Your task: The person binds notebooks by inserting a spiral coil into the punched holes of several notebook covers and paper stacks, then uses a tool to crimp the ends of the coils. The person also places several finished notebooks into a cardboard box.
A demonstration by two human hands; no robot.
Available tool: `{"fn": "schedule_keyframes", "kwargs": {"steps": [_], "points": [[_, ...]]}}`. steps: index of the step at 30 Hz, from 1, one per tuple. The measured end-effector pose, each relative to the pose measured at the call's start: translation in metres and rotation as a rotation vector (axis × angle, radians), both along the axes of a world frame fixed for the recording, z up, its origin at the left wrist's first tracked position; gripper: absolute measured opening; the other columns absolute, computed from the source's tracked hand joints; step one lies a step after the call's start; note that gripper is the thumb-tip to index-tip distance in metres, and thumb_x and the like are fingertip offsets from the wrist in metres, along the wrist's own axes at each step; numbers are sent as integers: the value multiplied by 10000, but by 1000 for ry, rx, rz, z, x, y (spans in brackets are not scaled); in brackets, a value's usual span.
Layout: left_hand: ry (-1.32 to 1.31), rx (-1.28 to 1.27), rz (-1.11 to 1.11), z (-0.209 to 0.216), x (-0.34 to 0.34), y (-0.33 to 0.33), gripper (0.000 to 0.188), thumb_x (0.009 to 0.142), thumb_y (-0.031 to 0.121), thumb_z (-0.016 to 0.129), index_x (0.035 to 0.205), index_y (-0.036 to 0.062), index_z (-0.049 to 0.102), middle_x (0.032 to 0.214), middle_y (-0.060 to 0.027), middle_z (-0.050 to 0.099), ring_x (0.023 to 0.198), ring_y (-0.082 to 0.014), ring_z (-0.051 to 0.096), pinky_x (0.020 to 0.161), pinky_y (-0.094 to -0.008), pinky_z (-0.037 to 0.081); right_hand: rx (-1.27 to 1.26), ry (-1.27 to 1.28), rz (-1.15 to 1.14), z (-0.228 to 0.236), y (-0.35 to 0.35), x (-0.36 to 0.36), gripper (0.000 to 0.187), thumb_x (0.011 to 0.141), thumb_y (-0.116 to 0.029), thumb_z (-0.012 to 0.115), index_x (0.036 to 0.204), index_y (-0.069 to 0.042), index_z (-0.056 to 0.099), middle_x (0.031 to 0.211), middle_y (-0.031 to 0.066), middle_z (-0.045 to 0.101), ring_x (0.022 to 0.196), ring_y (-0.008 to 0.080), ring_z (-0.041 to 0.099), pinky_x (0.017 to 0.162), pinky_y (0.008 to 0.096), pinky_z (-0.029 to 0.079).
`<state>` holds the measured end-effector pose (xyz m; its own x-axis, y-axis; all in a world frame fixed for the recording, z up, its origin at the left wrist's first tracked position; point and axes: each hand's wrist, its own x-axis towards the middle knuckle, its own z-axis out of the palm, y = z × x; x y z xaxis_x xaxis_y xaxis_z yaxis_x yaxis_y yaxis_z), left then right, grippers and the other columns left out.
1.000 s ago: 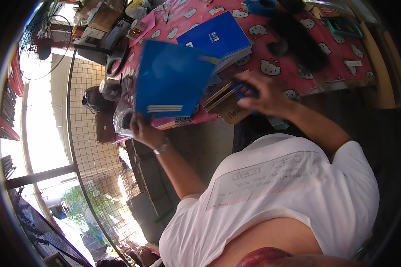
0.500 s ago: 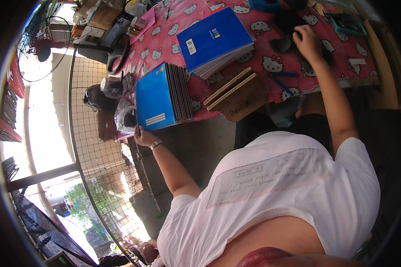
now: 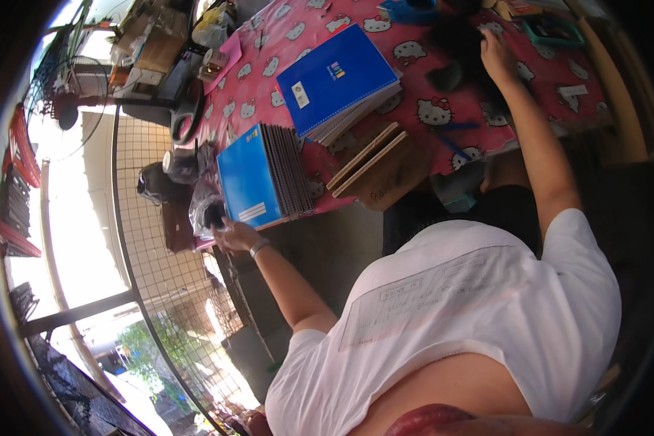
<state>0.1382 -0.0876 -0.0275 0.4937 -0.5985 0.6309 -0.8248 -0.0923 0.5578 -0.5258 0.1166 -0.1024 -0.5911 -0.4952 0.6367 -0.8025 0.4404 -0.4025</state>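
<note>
My left hand (image 3: 236, 237) is beside the lower corner of a stack of spiral notebooks with light blue covers (image 3: 247, 178). Its fingers are spread, near a black object (image 3: 214, 214) by a clear plastic bag (image 3: 205, 198); I cannot tell whether they touch it. Out at the far right of the table, my right hand (image 3: 498, 59) has its fingers curled down at a dark, soft-looking item (image 3: 479, 69), too dark to name. A second notebook stack with dark blue covers (image 3: 338, 83) lies between my hands, further back.
Brown wooden boards (image 3: 385, 171) stand at the table's front edge. Blue pens (image 3: 454, 145) lie right of them on the pink patterned tablecloth (image 3: 312, 22). A teal tray (image 3: 556, 30) sits far right, a blue container (image 3: 412, 11) at the back. Wire mesh (image 3: 149, 167) rises at left.
My left hand has let go of the light blue notebooks' corner and its fingers have spread. My right hand stays at the dark item. The whole view has shifted slightly.
</note>
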Motion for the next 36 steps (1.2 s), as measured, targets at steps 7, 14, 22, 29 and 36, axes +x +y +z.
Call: {"fn": "schedule_keyframes", "kwargs": {"steps": [7, 14, 22, 29, 36], "points": [[-686, 82, -1427, 34, -285, 20, 360, 776, 167, 736, 1112, 80, 639, 1224, -137, 588, 1136, -331, 552, 949, -407, 463, -322, -251, 172, 73, -54, 40, 353, 982, -386, 469, 1059, -79, 626, 931, 193, 674, 901, 403, 633, 761, 474, 504], [-902, 493, -1560, 34, -316, -7, 359, 814, 235, 668, 1138, 98, 596, 976, -137, 671, 883, -353, 658, 793, -437, 537, -276, -378, 329, 98, 14, 50, 229, 978, -239, 527, 1089, -68, 630, 825, 29, 618, 626, 133, 569, 623, 285, 482], [-769, 476, -1533, 39, -323, -9, 214, 809, 259, 675, 962, 112, 652, 914, -139, 707, 850, -329, 678, 744, -436, 527, -288, -809, 434, 91, 34, 78, 190, 964, -195, 539, 1078, -77, 635, 813, -48, 542, 597, 33, 470, 500, 192, 396], [-651, 684, -1533, 48, -319, -26, 359, 766, 391, 746, 1047, 171, 705, 967, -65, 730, 890, -250, 697, 787, -366, 518, -339, -1070, 549, 98, 37, 90, 232, 985, -225, 528, 1095, -47, 629, 827, -25, 541, 595, 21, 465, 498, 175, 384], [-734, 408, -1414, 60, -304, -27, 271, 859, 284, 632, 1121, 216, 654, 879, -106, 709, 835, -317, 681, 699, -450, 520, -400, -1103, 597, 104, 37, 108, 291, 958, -163, 539, 1227, -52, 558, 912, 11, 554, 659, 27, 495, 529, 186, 413]]}}
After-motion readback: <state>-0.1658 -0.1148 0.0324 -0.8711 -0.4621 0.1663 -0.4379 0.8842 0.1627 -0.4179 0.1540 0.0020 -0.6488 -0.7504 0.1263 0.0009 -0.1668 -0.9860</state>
